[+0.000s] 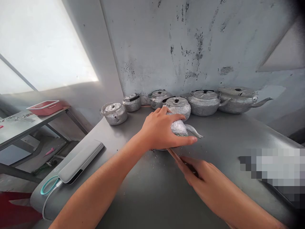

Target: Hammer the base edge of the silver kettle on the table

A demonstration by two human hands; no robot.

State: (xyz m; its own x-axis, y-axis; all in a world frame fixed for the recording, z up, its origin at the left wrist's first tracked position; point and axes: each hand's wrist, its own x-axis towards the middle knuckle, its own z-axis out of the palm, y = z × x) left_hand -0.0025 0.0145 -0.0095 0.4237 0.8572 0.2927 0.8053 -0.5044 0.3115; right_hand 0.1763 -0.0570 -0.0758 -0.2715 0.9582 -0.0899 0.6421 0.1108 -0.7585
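The left hand [164, 127] was spread over a kettle [179, 128], grasping it mid-table [147, 190], its spout [193, 130] pointing right. The right hand [202, 175] was wrapped around a stick [175, 155], its far end at the kettle's near edge. Behind stood six other kettles [205, 103]; left lay a power bank [81, 160].

A bright window [47, 41] glows left of a dark-blotched grey wall [147, 41].
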